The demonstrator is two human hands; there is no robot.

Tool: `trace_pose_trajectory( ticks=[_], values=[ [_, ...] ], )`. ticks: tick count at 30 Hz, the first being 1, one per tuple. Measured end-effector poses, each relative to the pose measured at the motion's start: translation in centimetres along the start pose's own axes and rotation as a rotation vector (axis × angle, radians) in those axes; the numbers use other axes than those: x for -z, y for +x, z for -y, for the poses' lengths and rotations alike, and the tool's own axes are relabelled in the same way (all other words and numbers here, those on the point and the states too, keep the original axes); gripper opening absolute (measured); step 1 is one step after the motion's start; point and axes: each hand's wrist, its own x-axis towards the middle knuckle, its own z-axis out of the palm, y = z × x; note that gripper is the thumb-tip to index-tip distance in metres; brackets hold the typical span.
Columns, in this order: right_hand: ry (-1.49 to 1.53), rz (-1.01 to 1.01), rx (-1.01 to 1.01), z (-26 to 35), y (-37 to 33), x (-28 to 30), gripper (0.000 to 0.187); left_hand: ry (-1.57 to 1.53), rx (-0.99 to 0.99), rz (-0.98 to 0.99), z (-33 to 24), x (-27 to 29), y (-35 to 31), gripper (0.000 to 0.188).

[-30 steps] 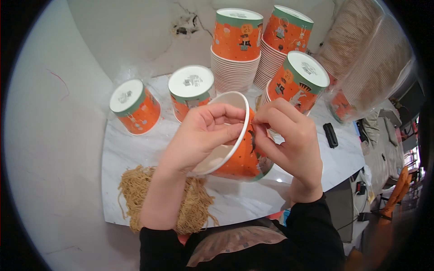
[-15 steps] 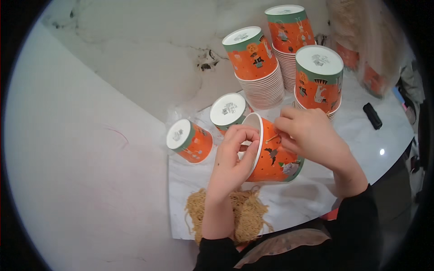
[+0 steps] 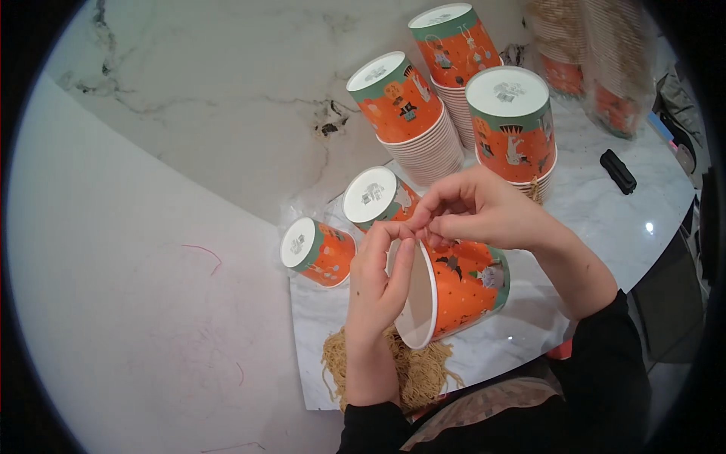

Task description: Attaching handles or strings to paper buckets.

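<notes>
An orange paper bucket [image 3: 473, 295] with a green base band and bat pictures lies tilted on its side, its white-rimmed mouth turned left. At the upper part of that rim, the fingertips of both hands meet. My left hand [image 3: 382, 272] is closed in a pinch beside the rim, its thumb lying along the mouth. My right hand [image 3: 480, 212] pinches against the left fingertips, curled above the bucket's side. Whatever lies between the fingers is too small to make out. Under my left wrist sits a tangled bundle of tan string [image 3: 423, 371].
Nested stacks of upside-down orange buckets [image 3: 412, 113] stand at the back, another stack [image 3: 510, 129] to their right. Two shorter upside-down buckets [image 3: 321, 250] are at left, beside clear plastic. A black object [image 3: 618, 172] lies at right on the marble-patterned table [image 3: 597, 227]. Bagged buckets [image 3: 620, 68] stand far right.
My right hand has moved left from the bucket's side to the rim, meeting the left fingertips. The bucket's mouth has swung lower and toward me. The whole view has shifted slightly.
</notes>
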Motion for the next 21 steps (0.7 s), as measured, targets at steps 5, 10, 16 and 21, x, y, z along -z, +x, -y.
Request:
trace_pose_trajectory(
  ticks=[5, 10, 16, 21],
  values=[
    [-0.218, -0.011, 0.012, -0.7, 0.0, -0.4, 0.018, 0.108, -0.133, -0.036, -0.3, -0.6, 0.3, 0.008],
    [-0.688, -0.095, 0.121, -1.2, -0.5, -1.1, 0.025, -0.061, 0.063, 0.026, 0.5, -0.5, 0.2, 0.012],
    [-0.675, -0.138, 0.106, -2.0, -0.1, -1.3, 0.017, -0.287, 0.225, 0.057, 1.2, 0.0, -0.1, 0.011],
    [-0.733, -0.116, 0.132, -2.4, 0.2, -1.4, 0.013, -0.346, 0.237, 0.129, 1.9, 0.5, 0.5, 0.011]
  ],
)
